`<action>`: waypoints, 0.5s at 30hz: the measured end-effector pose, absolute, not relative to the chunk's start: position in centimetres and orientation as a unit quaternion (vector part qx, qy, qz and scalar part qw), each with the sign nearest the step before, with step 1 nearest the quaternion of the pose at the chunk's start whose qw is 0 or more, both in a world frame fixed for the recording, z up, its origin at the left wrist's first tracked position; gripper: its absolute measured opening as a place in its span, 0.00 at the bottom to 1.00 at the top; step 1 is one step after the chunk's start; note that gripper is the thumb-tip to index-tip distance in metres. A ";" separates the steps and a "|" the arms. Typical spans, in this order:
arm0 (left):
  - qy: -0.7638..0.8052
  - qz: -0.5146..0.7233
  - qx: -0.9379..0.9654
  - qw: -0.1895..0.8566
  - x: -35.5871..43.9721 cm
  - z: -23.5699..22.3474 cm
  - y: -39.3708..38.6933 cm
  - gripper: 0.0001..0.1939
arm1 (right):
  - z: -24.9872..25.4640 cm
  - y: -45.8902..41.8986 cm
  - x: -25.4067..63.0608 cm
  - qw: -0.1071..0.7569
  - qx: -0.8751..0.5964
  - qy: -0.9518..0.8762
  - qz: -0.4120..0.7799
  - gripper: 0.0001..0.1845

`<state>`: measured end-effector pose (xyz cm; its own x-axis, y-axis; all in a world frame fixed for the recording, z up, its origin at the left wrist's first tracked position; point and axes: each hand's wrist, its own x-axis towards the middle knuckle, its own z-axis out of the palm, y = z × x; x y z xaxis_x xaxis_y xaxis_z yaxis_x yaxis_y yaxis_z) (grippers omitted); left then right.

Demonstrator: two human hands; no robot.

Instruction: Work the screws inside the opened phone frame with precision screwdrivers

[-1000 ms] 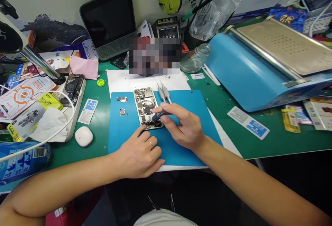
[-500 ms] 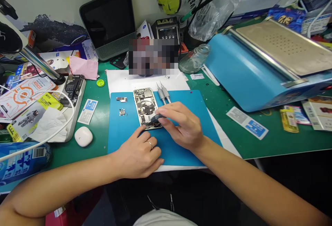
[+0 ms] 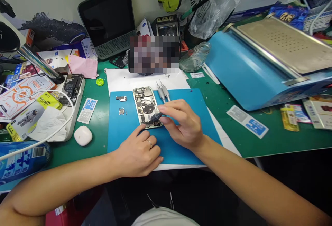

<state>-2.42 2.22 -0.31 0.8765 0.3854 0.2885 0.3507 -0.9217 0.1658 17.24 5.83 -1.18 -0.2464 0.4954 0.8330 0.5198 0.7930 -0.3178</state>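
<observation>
An opened smartphone (image 3: pixel 147 106), its inner parts bare, lies on a blue mat (image 3: pixel 124 134). My left hand (image 3: pixel 141 151), wearing a ring, rests on the mat with its index finger stretched onto the phone's lower edge; the other fingers are loosely bent and hold nothing. Pinched between the thumb and fingers of my right hand (image 3: pixel 183 124) is a dark grey screwdriver (image 3: pixel 155 116), pointing down at the phone's lower part; its tip is too small to make out. Two grey screwdrivers (image 3: pixel 163 91) lie beyond that hand. Small metal phone parts (image 3: pixel 121 99) sit left of the phone.
A large blue machine (image 3: pixel 233 74) with a metal plate stands at right. Behind the mat are a glass jar (image 3: pixel 194 58) and a dark-screened display (image 3: pixel 106 15). At left lie a white earbud case (image 3: pixel 83 135), boxes and a white cable (image 3: pixel 59 129).
Both hands stay almost in place over the phone. The screwdriver in my right hand has shifted and tilted only slightly; the whole view has drifted a little.
</observation>
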 end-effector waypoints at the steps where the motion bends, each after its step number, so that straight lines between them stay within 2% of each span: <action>1: 0.189 0.161 0.967 0.055 -2.4 -0.3 2.2 0.18 | -1.2 5.8 17.2 0.525 -0.319 -0.789 -0.002 0.25; 4: 0.192 0.161 0.967 0.054 -2.4 -0.4 2.2 0.17 | -1.0 5.8 17.2 0.524 -0.302 -0.796 0.021 0.28; 9: 0.196 0.165 0.965 0.053 -2.4 -0.4 2.2 0.17 | -0.8 5.7 17.1 0.511 -0.331 -0.793 -0.031 0.27; 15: 0.193 0.159 0.967 0.050 -2.4 -0.4 2.2 0.17 | -0.9 5.7 17.1 0.514 -0.319 -0.796 -0.005 0.28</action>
